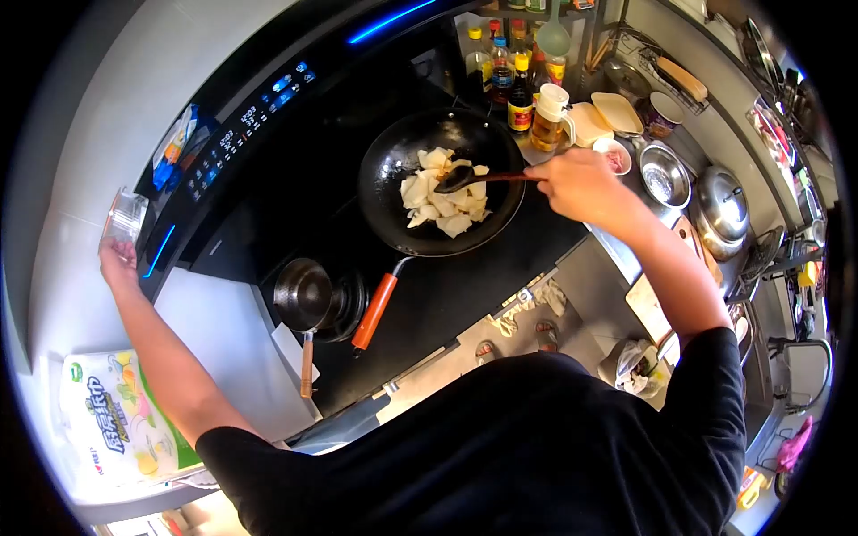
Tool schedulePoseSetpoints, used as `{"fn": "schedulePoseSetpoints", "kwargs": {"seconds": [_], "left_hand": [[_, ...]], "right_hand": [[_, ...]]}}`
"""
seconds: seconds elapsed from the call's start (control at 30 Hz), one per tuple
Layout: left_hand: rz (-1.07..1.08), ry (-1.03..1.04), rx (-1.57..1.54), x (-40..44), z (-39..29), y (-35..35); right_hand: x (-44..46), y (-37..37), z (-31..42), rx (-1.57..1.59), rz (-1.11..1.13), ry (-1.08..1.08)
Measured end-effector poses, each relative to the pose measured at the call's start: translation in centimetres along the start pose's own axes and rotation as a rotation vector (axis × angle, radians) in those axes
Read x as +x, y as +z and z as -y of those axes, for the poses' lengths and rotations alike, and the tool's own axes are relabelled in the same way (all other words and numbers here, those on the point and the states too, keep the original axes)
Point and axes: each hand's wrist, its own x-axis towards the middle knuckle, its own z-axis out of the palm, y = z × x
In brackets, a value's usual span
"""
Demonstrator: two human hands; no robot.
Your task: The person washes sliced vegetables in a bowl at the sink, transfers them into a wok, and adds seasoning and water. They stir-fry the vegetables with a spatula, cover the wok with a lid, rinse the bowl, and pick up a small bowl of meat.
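Observation:
My right hand (pixel 579 185) is closed around the handle of a dark wooden spoon (pixel 487 178). The spoon's bowl rests on pale, flat slices of food (pixel 444 208) in the middle of a black wok (pixel 384 161). An orange-red handle (pixel 375 313) sticks out from the wok toward my body. Far off to the left, my left hand (pixel 118 261) is raised beside the range hood, its fingers closed on the lower end of a clear plastic container (pixel 127 214). What the container holds, I cannot make out.
Left of the wok, a small saucepan (pixel 303 293) stands on the black stove (pixel 420 304). Sauce bottles (pixel 520 94) and an oil jug (pixel 548 121) stand behind at the right. Further right are a small white bowl (pixel 613 156), a steel bowl (pixel 665 175) and a lidded pot (pixel 720 205).

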Motion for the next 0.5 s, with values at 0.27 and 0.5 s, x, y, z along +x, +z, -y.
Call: {"fn": "schedulePoseSetpoints", "kwargs": {"seconds": [0.27, 0.5], "left_hand": [[-0.105, -0.014, -0.199, -12.1, -3.6, 2.8], [-0.122, 0.129, -0.215, -27.4, -5.7, 4.1]], "right_hand": [[1.9, 3.1, 2.6, -0.001, 0.016, 0.014], [0.7, 1.5, 0.4, 0.047, 0.033, -0.095]]}}
